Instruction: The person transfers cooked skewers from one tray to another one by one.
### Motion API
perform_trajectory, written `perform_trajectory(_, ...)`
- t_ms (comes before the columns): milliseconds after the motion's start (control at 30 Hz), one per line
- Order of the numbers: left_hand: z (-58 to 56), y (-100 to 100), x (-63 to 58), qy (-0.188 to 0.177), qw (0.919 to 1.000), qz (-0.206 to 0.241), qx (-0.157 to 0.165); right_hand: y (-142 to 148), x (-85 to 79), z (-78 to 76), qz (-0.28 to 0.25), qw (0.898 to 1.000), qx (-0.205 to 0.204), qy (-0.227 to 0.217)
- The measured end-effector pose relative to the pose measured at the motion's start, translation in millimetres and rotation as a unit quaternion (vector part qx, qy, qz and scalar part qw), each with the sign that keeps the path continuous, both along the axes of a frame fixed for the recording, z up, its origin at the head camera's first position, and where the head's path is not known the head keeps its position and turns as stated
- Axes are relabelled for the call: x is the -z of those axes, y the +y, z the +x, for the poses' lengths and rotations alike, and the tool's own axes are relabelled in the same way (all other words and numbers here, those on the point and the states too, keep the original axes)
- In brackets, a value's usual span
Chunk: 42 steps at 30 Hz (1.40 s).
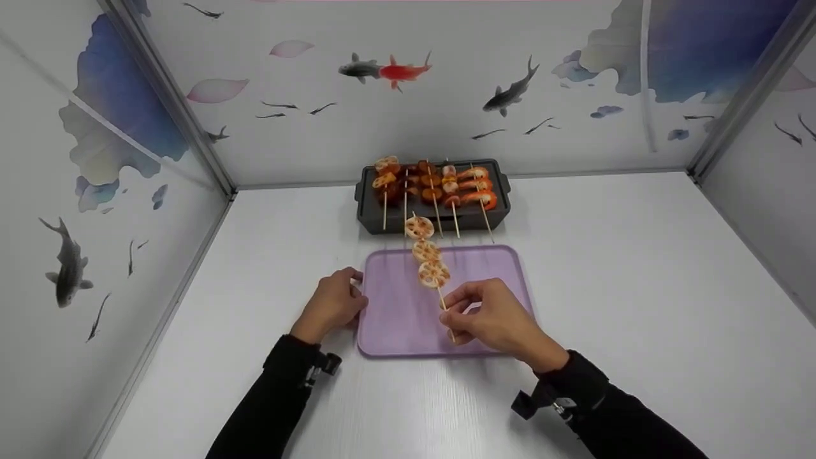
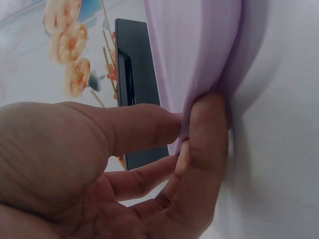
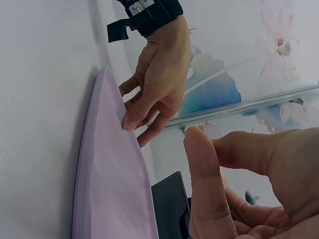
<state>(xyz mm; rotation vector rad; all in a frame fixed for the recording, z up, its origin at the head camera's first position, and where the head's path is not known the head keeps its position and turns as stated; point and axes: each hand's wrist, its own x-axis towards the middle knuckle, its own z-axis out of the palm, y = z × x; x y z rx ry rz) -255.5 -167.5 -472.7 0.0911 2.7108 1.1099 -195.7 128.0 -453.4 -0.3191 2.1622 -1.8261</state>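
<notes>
Skewer (image 1: 426,252) pinched in your right hand (image 1: 494,315) over the tray (image 1: 395,319), whose edge your left hand (image 1: 330,301) grips: seemingly a transfer, calling next for level lowering.

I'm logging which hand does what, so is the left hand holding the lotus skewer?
No, the left hand pinches the edge of the purple tray while the right hand holds the lotus skewer.

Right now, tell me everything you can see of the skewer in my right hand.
The skewer has three round, pale, browned slices resembling lotus root, threaded along a thin, wooden-looking stick. Your right hand pinches the bare part nearest you, holding it above the purple tray, slices pointing away toward the black grill pan.
</notes>
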Motion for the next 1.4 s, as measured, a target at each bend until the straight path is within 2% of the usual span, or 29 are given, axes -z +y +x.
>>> perform_trajectory(600, 2.4, 1.4, -1.8, -0.005, 1.0000, 0.002, -0.005, -11.3, 9.6, 9.2, 0.017, 1.000, 0.012, -0.002)
perform_trajectory(833, 2.2, -0.4, 0.2, -0.009, 0.9999, 0.001, -0.006, -17.2, 18.4, 10.1, 0.013, 1.000, 0.010, -0.016)
perform_trajectory(1133, 0.4, -1.2, -0.4, -0.004, 0.9999, -0.009, -0.009, -25.3, 26.9, 11.3, -0.015, 0.999, -0.014, -0.035)
perform_trajectory(1400, 1.5, 0.3, -0.1, -0.006, 0.9999, -0.009, -0.013, -33.8, 32.2, 12.7, -0.007, 0.999, -0.029, -0.028)
